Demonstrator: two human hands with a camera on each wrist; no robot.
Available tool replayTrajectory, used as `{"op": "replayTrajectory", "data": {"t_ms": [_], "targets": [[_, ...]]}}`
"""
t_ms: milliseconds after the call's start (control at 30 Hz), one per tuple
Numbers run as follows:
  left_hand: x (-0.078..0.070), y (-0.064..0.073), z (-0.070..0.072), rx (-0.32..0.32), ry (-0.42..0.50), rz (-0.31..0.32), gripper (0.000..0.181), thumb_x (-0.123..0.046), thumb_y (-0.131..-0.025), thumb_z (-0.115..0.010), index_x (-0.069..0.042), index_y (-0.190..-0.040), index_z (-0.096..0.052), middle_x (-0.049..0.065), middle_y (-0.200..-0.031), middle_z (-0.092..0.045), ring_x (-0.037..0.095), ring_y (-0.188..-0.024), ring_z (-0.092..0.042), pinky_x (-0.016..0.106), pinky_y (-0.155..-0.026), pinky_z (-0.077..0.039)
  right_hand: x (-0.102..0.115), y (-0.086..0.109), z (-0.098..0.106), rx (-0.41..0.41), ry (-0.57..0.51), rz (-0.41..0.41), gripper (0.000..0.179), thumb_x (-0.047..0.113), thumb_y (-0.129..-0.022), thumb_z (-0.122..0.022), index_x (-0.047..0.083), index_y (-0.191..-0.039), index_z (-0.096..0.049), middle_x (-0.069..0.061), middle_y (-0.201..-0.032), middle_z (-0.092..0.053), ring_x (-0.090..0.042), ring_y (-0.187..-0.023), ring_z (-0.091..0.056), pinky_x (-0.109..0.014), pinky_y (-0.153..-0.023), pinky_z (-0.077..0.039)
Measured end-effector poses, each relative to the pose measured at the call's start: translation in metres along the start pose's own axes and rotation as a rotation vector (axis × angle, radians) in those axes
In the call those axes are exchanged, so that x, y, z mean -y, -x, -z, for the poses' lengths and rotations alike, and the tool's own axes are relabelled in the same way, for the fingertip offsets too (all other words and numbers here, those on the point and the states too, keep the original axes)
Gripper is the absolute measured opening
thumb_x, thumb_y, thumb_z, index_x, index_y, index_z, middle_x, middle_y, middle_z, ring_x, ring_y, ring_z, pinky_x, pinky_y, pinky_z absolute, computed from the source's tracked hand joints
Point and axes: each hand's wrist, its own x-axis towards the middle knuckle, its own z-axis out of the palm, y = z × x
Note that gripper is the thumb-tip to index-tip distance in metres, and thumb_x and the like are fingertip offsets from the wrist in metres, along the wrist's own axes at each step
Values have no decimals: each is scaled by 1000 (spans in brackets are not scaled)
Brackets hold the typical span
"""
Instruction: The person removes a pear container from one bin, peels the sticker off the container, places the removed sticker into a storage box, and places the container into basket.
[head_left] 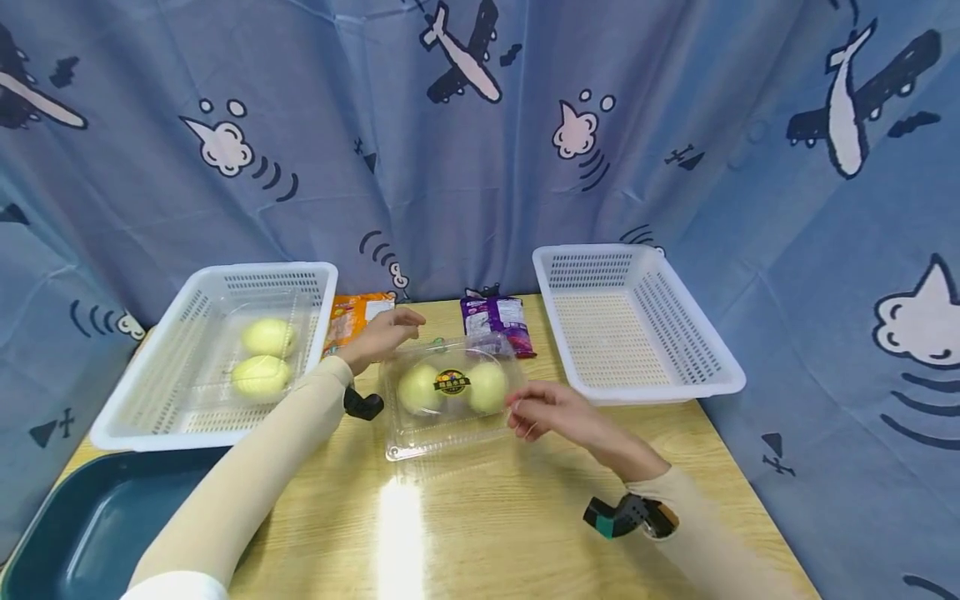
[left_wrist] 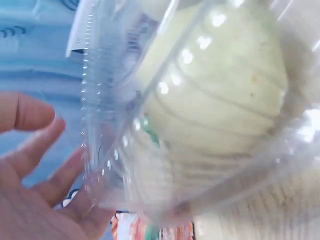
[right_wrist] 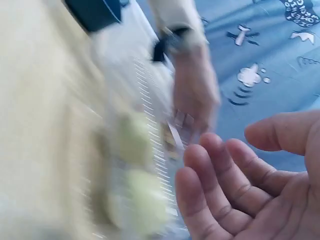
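Your left hand (head_left: 386, 335) was loosely spread at the far left corner of the clear box (head_left: 453, 410); your right hand (head_left: 551, 414) was half-curled by its right edge, gripping nothing; whether either touched the plastic could not be told; the box, holding two pale green fruits (head_left: 422, 389), was between your hands, nearer you than the purple packet (head_left: 495, 318).

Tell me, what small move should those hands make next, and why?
Perhaps close the right hand on the clear box: it seems loosely open near one side, gripping nothing, while the left hand is open at the opposite side.
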Motion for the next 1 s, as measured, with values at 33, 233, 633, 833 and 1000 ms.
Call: {"op": "replayTrajectory", "data": {"t_ms": [33,233,633,833,1000], "targets": [[2,2,2,-22,24,18,44,-18,-101,-49,-7,-144,-50,21,-153,-46,37,-139,-46,54,-115,-41,5,-4,7,-23,21,16,37,16,-103,-54,-11,-128,-56,-14,-101,-70,-18,-88,-68,-36,-83,-60],[9,18,0,-118,144,93,63,-22,-99,-50,-6,-155,-26,25,-160,-29,40,-144,-37,56,-115,-38,21,-38,29,-152,246,60,34,17,-103,-54,-5,-127,-59,-22,-121,-67,-24,-103,-64,-42,-92,-56],[46,73,-31,-209,414,196,79,-33,-104,-52,-3,-159,-5,28,-150,-38,33,-116,-58,42,-92,-56,2,-68,28,-152,587,185,31,13,-97,-60,-8,-121,-63,-25,-121,-63,-38,-109,-58,-55,-98,-49],[78,88,-44,-205,606,176,53,-43,-104,-54,-3,-136,-43,8,-114,-54,13,-82,-57,28,-73,-54,9,-69,25,-121,586,135,31,13,-98,-61,-6,-123,-63,-24,-121,-63,-35,-104,-60,-45,-91,-52],[102,90,-51,-117,762,80,25,-35,-105,-54,-11,-102,-57,-3,-86,-59,9,-73,-57,25,-67,-53,10,-76,19,-117,675,118,32,15,-97,-62,-4,-122,-66,-23,-119,-66,-36,-108,-61,-49,-94,-53]]}}
